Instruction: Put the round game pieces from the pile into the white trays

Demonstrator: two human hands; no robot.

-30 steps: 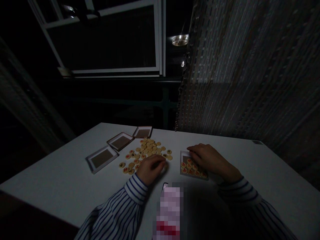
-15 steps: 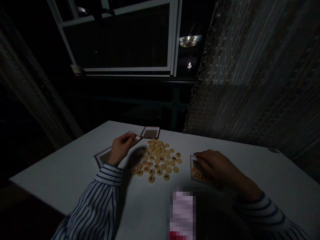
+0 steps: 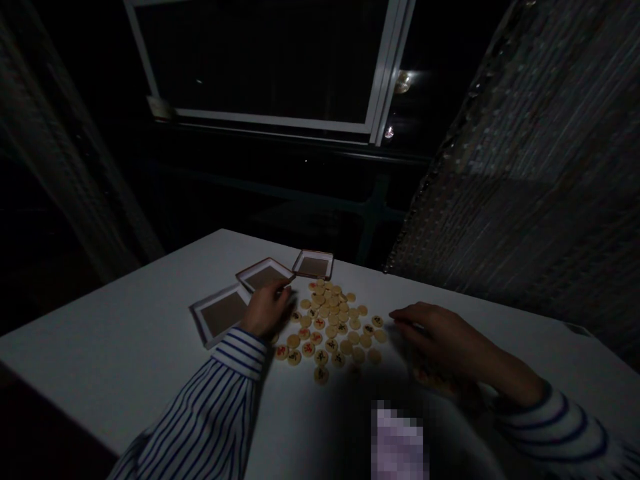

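A loose heap of round wooden Chinese chess pieces (image 3: 333,327), marked in red or black or showing plain backs, lies on the white table (image 3: 125,320). My left hand (image 3: 267,310) is at the heap's left edge, its fingers partly spread and nothing visible in them. Just behind it rests a shallow square box part (image 3: 255,272), its rim close to my fingers. To the right of the heap, my right hand (image 3: 440,337) hovers with fingers stretched leftward. Below that palm, several pieces (image 3: 435,381) show dimly in shadow, and the container around them is mostly hidden.
Another open box part (image 3: 220,310) lies left of my left wrist, and a smaller one (image 3: 313,265) stands behind the heap. A blurred pinkish patch (image 3: 400,443) is at the bottom. Beyond the table are a dark window (image 3: 265,67) and a string curtain (image 3: 550,167).
My left hand has let go of the middle box part, which now lies flat, and moved right and toward me to the pieces. My right hand stays over the right-hand container. The view has shifted.
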